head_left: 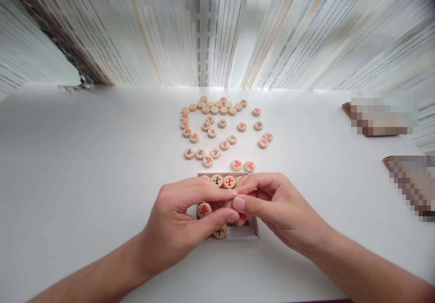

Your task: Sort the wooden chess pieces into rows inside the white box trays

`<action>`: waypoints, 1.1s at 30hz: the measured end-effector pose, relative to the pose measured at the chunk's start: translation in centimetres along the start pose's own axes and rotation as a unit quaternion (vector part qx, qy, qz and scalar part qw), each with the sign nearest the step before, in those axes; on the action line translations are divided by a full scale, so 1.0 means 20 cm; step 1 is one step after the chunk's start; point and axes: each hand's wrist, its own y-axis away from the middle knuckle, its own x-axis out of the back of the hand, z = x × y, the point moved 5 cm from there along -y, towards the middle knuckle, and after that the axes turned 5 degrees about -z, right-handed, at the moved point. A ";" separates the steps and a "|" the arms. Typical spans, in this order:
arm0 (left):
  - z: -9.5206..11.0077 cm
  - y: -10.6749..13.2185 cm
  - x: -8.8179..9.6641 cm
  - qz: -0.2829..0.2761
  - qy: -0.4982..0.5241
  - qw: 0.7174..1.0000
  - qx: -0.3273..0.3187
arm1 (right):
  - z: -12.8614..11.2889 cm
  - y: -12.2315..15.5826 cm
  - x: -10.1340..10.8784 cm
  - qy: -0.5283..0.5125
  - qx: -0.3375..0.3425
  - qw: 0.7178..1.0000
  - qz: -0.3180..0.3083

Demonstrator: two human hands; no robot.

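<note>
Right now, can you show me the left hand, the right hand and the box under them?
Left hand [171, 213]: head view, on its thumb side.
Right hand [280, 207]: head view, on its thumb side.
Box [242, 233]: head view, bare inside, by the near right corner.

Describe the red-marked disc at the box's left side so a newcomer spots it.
On the white table, find the open box. At its left side, in the gap between thumb and index finger of the left hand, shows a round wooden disc. Its character is red, unlike the black-marked disc just nearer the camera and to its right.
</note>
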 end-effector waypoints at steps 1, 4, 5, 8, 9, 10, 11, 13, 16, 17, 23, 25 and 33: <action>-0.01 0.00 0.00 0.004 0.009 1.000 0.009 | 0.00 0.00 0.00 0.008 0.004 1.000 -0.002; -0.03 0.00 0.00 0.018 0.047 0.998 0.044 | -0.01 0.00 0.00 0.022 0.010 1.000 0.000; -0.04 0.00 0.00 0.022 0.059 0.997 0.053 | -0.01 0.01 0.01 0.022 0.009 1.000 0.002; -0.04 -0.01 0.00 0.025 0.060 0.997 0.052 | 0.00 0.01 0.01 0.017 0.006 1.000 0.011; -0.03 -0.01 0.00 0.021 0.051 0.997 0.045 | 0.00 0.02 0.01 0.014 0.003 1.000 0.014; -0.03 -0.01 0.01 0.017 0.040 0.998 0.038 | 0.01 0.02 0.01 0.012 -0.001 1.000 0.016; -0.03 -0.01 0.01 0.012 0.028 0.999 0.033 | 0.01 0.02 0.01 0.011 -0.006 1.000 0.018; -0.02 -0.01 0.01 0.003 0.003 1.000 0.023 | 0.01 0.02 0.01 0.009 -0.012 1.000 0.021; -0.02 0.00 0.01 -0.007 -0.025 1.000 0.009 | 0.00 0.01 0.00 0.000 -0.003 1.000 0.018; -0.02 0.00 0.01 -0.013 -0.031 0.999 0.006 | 0.00 0.01 0.00 -0.003 -0.004 1.000 0.015; -0.01 0.01 -0.01 -0.038 -0.101 0.993 -0.047 | 0.01 0.00 -0.01 0.028 -0.022 0.999 0.039; 0.00 0.01 -0.02 -0.038 -0.128 0.987 -0.088 | 0.00 0.01 -0.02 0.047 -0.013 0.998 0.044; 0.03 0.01 -0.02 -0.042 -0.115 0.985 -0.121 | -0.02 0.04 -0.05 0.131 0.030 0.990 0.037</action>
